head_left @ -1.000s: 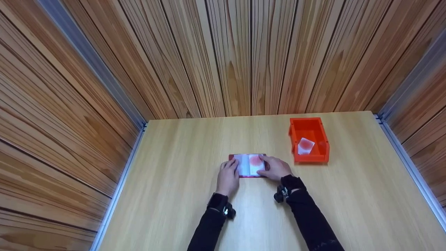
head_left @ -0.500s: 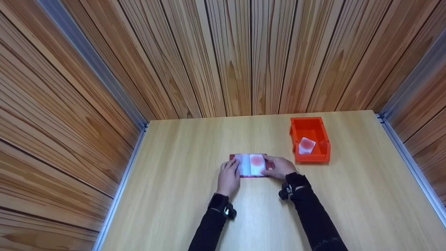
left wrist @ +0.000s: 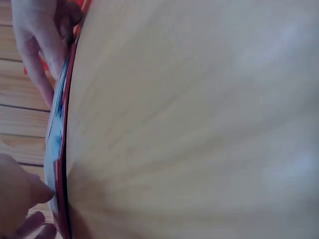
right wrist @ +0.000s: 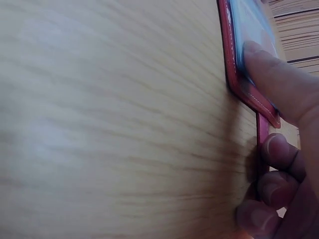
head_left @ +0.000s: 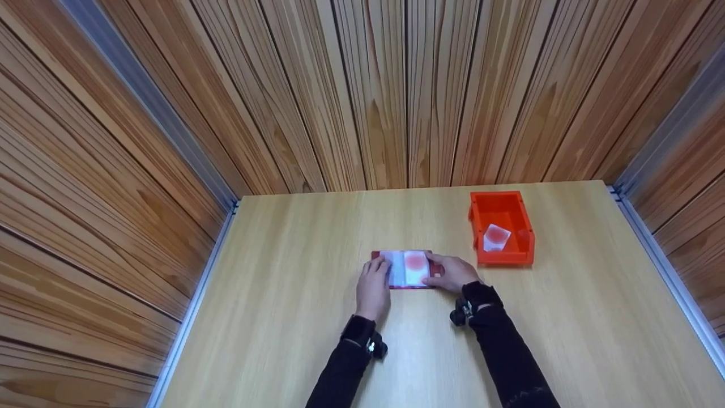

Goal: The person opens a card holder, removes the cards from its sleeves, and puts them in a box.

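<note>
Garment: dark upper-body wear, long sleeves, plain black. Left sleeve: black, matte, close-fitting along the forearm. Right sleeve: same black cloth; faint pale marking towards the lower edge of view, too blurred to read. Wristbands, two: left band, broad, black, thin light line along its sleeve-side edge; right band, broad, black, of matching type. Wrist cameras, one per band: left unit, compact, dark, rounded, small silvery fitting; right unit, likewise dark and rounded, silvery fitting at its band side. Hands: bare, both.
</note>
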Demonstrator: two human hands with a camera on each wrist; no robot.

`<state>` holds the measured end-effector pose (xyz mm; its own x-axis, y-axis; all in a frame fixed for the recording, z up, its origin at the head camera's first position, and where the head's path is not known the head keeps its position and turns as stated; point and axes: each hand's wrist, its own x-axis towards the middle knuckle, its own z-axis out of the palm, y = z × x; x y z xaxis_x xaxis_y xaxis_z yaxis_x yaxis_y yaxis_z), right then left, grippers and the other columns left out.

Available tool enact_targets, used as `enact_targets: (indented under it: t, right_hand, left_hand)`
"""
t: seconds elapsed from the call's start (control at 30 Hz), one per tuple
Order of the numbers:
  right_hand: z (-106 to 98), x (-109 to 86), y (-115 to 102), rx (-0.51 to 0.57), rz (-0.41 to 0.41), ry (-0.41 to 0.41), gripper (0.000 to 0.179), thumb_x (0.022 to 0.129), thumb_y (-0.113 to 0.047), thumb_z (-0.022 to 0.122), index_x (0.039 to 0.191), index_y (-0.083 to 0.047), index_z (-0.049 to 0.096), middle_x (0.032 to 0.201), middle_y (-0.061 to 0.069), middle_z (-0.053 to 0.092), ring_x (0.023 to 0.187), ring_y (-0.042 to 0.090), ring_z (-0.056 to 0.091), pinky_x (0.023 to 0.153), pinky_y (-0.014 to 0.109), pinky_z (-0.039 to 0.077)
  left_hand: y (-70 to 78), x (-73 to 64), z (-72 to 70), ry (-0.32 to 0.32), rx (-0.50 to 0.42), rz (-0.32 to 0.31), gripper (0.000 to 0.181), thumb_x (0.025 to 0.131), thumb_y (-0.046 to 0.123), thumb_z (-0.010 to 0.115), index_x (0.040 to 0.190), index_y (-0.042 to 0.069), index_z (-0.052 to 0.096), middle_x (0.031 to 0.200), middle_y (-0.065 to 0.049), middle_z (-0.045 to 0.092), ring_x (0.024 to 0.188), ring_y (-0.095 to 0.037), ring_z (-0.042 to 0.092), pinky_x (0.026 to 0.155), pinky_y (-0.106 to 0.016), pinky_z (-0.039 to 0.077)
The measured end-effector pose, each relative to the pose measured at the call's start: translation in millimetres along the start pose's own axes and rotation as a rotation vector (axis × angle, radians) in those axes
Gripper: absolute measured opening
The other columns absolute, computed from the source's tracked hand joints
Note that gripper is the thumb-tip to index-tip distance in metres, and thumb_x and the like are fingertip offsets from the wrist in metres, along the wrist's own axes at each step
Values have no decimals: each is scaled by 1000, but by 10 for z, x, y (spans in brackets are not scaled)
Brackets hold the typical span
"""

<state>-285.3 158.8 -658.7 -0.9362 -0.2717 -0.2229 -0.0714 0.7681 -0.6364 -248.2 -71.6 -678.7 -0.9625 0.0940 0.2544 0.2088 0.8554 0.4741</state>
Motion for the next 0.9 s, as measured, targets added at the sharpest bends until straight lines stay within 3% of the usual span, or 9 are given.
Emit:
enact_targets:
  t: [0.1,0.17,0.3,0.4,0.5,0.63,0.77,0.9]
  right_hand:
    - [29,-4,12,2,-9,2,82,87,-37,84,157,-15,45,148,17,60,124,33,60,110,55,46]
    - [44,-1,22,0,-10,5,82,88,-37,83,157,-14,45,148,17,59,126,33,60,111,55,46]
    - [44,11,24,0,-11,5,82,88,-37,83,157,-14,45,152,18,55,134,35,57,114,57,43]
    - [25,17,12,-7,-12,0,82,88,-37,83,157,-13,44,153,19,54,136,36,56,114,57,42]
    - [5,19,2,-24,-26,4,82,89,-37,82,157,-12,44,152,20,55,134,37,56,113,58,43]
    - [2,16,13,-15,-23,14,81,88,-37,83,156,-14,46,151,19,56,133,37,57,113,57,43]
    - [13,23,34,-10,-24,13,81,88,-39,83,156,-15,46,151,18,57,131,36,58,113,57,43]
    - [23,28,38,-13,-43,16,80,88,-38,83,155,-15,47,148,19,59,127,35,60,111,56,45]
  left_hand:
    - [52,17,9,9,-56,25,25,96,-3,63,117,6,75,123,-9,69,119,-25,61,102,-37,53]
    - [91,51,13,-27,-166,4,20,95,-1,65,111,4,75,110,-8,68,107,-23,63,93,-34,55]
    - [175,163,14,-130,-396,-134,16,97,6,65,108,0,75,98,-7,68,95,-19,63,86,-31,54]
    - [238,253,-2,-187,-467,-263,20,98,10,64,109,-1,75,99,-10,73,95,-20,66,87,-32,54]
    - [300,323,-43,-225,-469,-376,22,98,15,62,108,1,76,102,-10,75,95,-20,67,85,-31,55]
    - [374,385,-94,-271,-430,-460,22,99,20,59,95,2,72,90,-6,70,81,-17,62,72,-27,49]
    - [407,432,-77,-290,-336,-469,24,99,24,58,84,7,65,78,-3,58,72,-17,54,64,-27,41]
    - [409,447,11,-223,-202,-415,26,99,24,61,78,10,65,77,-3,62,72,-18,58,63,-31,44]
